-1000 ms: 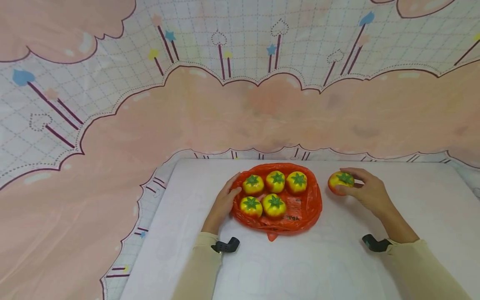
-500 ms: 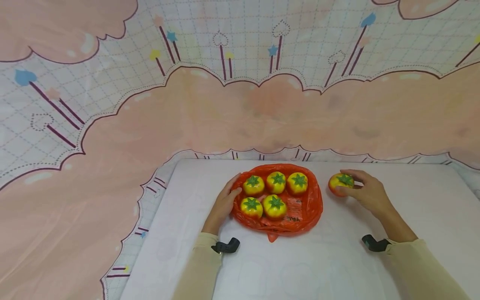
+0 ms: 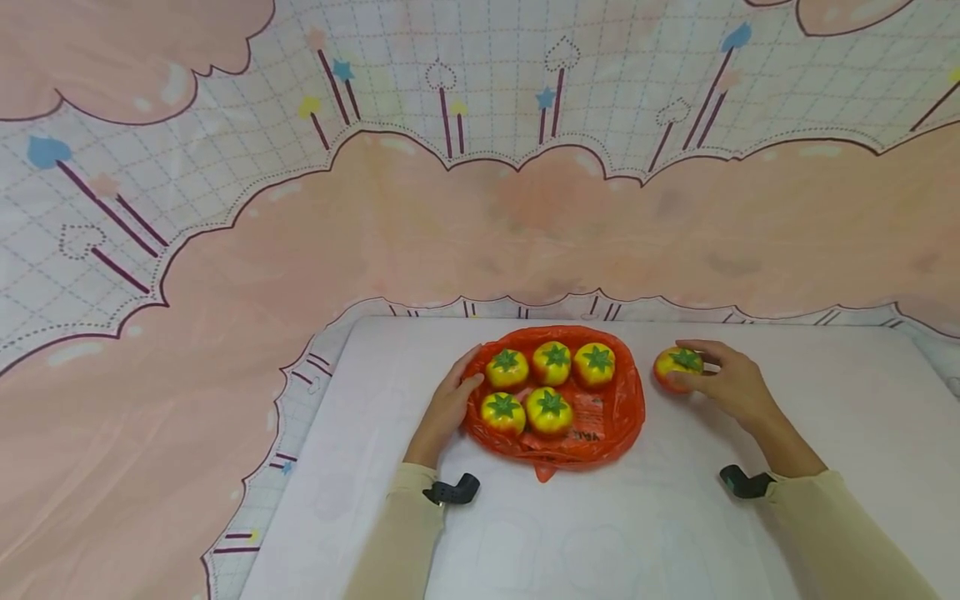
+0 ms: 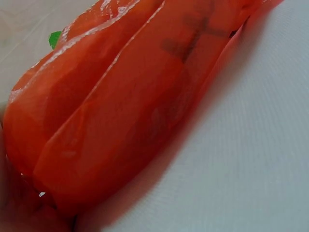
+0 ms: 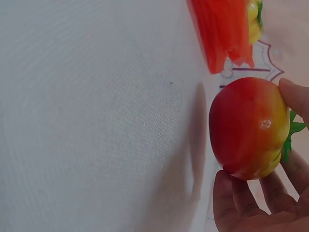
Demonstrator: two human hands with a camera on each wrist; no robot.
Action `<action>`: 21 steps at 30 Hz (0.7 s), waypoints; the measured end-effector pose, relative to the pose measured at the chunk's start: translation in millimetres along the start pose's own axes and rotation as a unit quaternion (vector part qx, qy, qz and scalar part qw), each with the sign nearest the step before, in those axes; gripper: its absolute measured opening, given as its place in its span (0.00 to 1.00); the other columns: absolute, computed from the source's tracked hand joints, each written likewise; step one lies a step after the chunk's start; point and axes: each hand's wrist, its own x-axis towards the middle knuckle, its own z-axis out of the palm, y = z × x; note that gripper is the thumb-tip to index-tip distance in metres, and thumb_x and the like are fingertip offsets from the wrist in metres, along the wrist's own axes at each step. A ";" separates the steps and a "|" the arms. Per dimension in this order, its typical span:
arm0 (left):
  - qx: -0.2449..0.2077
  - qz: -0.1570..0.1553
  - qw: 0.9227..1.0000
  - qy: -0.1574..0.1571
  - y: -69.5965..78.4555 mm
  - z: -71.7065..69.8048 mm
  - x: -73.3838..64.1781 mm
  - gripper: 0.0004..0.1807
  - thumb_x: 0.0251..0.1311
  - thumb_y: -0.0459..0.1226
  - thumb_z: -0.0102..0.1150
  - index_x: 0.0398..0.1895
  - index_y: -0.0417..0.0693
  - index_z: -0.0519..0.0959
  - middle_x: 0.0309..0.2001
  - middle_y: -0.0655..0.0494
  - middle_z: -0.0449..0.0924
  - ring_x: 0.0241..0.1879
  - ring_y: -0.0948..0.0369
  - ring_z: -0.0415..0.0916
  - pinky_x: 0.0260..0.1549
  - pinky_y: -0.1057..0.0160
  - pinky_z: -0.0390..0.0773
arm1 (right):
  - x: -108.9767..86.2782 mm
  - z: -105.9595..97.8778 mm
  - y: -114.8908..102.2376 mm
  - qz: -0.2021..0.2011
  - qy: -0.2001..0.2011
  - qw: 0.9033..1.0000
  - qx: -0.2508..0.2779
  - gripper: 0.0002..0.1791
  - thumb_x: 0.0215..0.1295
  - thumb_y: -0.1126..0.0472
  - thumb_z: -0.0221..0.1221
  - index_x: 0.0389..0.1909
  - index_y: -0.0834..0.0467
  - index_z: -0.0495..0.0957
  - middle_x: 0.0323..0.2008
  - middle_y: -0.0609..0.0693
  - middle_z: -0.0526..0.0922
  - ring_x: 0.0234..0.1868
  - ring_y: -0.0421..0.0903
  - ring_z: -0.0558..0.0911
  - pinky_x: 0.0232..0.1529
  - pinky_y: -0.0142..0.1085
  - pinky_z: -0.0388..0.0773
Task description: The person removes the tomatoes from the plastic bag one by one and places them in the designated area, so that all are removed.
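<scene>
A red plastic bag (image 3: 628,408) lies with its mouth spread wide, and several red-and-yellow toy tomatoes (image 3: 550,411) with green leaf tops sit inside in two rows. My left hand (image 3: 447,406) holds the bag's left rim, thumb over the edge; the left wrist view shows mostly the bag's side (image 4: 120,111), with the hand largely out of frame. Right of the bag, my right hand (image 3: 738,387) grips one more toy tomato (image 3: 672,369) between thumb and fingers. The right wrist view shows this tomato (image 5: 248,128) beside its shadow; whether it touches the table I cannot tell.
Everything rests on a white-covered table (image 3: 585,542). Behind and to the left hangs a patterned cloth (image 3: 525,225) with peach cloud shapes. Inside the bag, the front right part shows bare red plastic with dark print.
My right hand has shifted slightly left with the tomato, toward the bag. The left hand, the bag and the tomatoes in it stay in place.
</scene>
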 end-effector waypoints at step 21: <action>-0.003 -0.011 1.000 0.002 1.6 0.3 -1.2 0.26 0.75 0.50 0.50 0.72 0.86 0.64 0.79 0.69 0.59 0.81 0.54 0.51 0.77 0.37 0.53 | 4.2 3.5 0.9 0.009 -0.023 1.000 0.007 0.48 0.60 0.36 0.68 0.76 0.54 0.64 0.76 0.69 0.58 0.71 0.74 0.63 0.58 0.59 0.81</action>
